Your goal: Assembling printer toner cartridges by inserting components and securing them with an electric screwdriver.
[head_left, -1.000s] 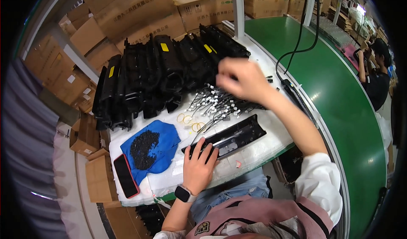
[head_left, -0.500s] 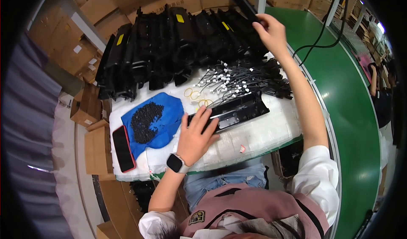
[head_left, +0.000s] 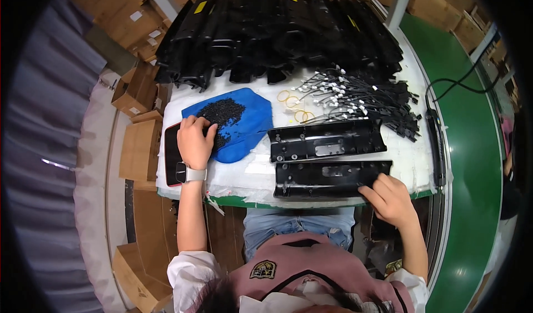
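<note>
Two long black plastic covers lie side by side on the white padded table top: a far cover [head_left: 355, 142] and a near cover [head_left: 311, 186]. Their hollow insides face up. My right hand [head_left: 391, 199] has its fingers curled on the right end of the near cover. A heap of tiny black pieces [head_left: 225, 112], too small to name surely, rests on a blue cloth [head_left: 255, 110]. At the heap's left edge is my left hand [head_left: 195, 141], its fingers drawn together; whatever lies under the fingertips is hidden. A phone with a red edge [head_left: 171, 152] is partly beneath that hand.
More black plastic covers [head_left: 250, 35] are stacked along the back. Black cables with white connectors [head_left: 355, 99] spread in front of them, beside yellow rubber bands [head_left: 302, 116]. A long black tool [head_left: 436, 146] stands along the right edge, and a green surface [head_left: 472, 202] runs beyond it.
My right hand has come down from the stack at the back with a black cover, now lying in front of the first. My left hand has left the first cover for the black heap.
</note>
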Demonstrator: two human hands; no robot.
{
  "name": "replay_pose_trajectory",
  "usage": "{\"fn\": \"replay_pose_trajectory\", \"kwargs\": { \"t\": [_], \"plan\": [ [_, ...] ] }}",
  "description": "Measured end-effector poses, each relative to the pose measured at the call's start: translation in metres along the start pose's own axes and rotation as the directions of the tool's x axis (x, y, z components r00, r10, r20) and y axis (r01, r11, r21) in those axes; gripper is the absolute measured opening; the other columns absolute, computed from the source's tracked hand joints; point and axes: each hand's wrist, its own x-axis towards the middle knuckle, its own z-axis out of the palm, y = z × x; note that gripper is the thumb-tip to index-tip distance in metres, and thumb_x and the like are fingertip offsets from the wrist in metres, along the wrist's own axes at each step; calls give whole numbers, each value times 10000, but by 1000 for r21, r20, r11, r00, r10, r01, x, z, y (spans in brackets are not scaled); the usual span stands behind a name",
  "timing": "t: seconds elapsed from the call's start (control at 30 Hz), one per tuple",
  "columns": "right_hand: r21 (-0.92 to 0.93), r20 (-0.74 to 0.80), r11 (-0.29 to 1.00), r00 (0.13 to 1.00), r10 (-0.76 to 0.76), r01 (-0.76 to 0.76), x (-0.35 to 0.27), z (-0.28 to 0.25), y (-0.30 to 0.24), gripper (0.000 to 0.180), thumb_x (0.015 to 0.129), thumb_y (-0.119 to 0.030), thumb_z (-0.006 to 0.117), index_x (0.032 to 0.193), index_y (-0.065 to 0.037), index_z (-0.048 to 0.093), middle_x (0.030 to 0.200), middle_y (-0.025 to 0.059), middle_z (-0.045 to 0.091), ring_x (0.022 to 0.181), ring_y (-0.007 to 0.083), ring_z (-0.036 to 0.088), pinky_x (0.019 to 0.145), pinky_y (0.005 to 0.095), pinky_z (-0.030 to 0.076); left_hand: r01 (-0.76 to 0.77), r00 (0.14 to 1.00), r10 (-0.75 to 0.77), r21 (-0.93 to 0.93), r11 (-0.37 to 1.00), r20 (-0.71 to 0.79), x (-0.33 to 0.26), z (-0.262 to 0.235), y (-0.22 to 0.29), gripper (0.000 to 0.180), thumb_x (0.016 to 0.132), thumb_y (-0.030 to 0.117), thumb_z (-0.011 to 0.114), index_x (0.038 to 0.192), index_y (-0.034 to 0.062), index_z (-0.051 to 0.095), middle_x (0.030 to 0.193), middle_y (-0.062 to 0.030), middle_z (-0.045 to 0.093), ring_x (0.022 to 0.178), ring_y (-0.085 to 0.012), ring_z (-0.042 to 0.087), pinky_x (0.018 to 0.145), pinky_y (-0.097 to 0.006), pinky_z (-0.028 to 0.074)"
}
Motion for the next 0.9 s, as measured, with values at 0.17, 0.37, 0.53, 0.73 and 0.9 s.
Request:
{"fn": "replay_pose_trajectory", "kwargs": {
  "t": [0.17,0.37,0.53,0.73,0.9],
  "plan": [
    [55,53,998,998,29,-31,13,10,7,304,646,-93,642,947,-53,637,738,39,443,703,221,514,538,330,447,18,998,-18,1,1000,55,8,2,4,146,739,103,717,714,34,590,759,-127,579,754,-325,582,658,-430,458],
    [191,-109,962,970,219,-196,19,-13,23,335,714,-205,754,997,-61,644,897,52,602,811,227,590,607,329,494,32,995,-39,-74,997,-96,7,2,11,102,833,61,613,802,-2,538,756,-175,593,704,-375,586,635,-437,457],
    [-456,-406,432,614,677,-778,-10,-42,85,414,720,-275,749,1048,-42,652,955,132,672,824,319,653,694,414,528,30,981,-60,-163,986,-184,10,-6,14,108,834,54,613,798,0,527,699,-145,602,601,-289,595,577,-366,467],
    [-275,-242,187,256,936,-943,-57,-47,149,534,692,-396,732,1072,-27,663,943,163,695,850,319,673,751,402,529,115,992,-127,-559,821,18,12,-10,37,106,851,40,659,830,-4,566,717,-38,612,632,-86,569,596,-231,451],
    [228,-360,486,391,847,-844,-39,-58,125,484,717,-368,734,1040,-12,673,767,80,644,704,198,615,689,329,494,182,982,-36,-866,466,186,-6,-30,96,94,875,13,638,964,-20,633,796,-31,636,713,-81,590,677,-209,477]
  ]
}}
